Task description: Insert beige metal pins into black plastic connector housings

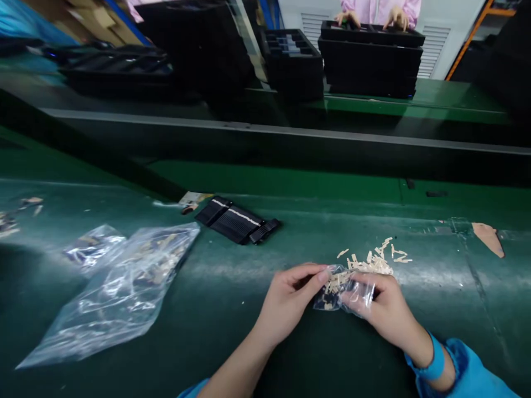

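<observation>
Between my hands is a small clear plastic bag (329, 298) with beige and dark little pieces inside. The fingers of my left hand (290, 296) pinch its left edge. My right hand (385, 307) is closed on the right side of the bag, its fingertips partly covered by the clear film. Just beyond the bag lies a loose pile of small beige strips (375, 262) on the green table, a few of them scattered to the right.
A large clear bag (124, 293) of small parts lies left, beside a smaller bag (94, 246). Black slotted strips (232, 220) lie mid-table. Across a raised ledge stand black trays (369, 66), with a co-worker's hands (396, 18) on top. A tan scrap (488, 239) is at right.
</observation>
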{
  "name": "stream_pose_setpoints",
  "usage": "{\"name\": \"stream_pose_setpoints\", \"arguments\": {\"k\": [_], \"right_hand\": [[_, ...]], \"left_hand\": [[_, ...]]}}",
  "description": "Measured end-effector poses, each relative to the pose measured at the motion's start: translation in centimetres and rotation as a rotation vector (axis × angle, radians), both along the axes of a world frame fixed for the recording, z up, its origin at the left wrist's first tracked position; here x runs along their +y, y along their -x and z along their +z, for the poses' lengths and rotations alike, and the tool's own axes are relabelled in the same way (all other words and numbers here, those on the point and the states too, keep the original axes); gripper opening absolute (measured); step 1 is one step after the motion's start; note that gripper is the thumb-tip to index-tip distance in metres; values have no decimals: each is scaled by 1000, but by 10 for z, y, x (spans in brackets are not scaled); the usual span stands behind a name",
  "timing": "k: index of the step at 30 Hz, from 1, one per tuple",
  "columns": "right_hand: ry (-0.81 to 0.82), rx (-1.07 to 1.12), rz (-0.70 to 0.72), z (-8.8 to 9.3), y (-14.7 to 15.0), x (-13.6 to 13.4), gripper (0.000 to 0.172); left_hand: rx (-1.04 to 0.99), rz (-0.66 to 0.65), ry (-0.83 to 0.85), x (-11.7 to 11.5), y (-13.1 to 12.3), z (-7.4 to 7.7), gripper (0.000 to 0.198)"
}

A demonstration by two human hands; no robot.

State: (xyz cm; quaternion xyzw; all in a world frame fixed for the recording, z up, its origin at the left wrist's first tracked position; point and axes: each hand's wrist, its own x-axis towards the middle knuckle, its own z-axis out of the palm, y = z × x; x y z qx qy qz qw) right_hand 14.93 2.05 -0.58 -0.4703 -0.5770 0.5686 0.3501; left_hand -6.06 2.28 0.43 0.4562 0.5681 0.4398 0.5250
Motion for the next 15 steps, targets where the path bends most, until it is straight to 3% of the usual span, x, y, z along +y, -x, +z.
{"name": "stream_pose_setpoints", "arguments": {"k": [7,10,15], "right_hand": [[-70,-17,3,-2,3,1,10],[-85,-26,21,-5,4,1,9],[-162,0,-83,-7,2,2,5]], "left_hand": [[258,142,-208,-8,-10,2,5],[269,135,-217,-10,-12,-1,8],[251,89,-197,-11,-15,-2,10]]}}
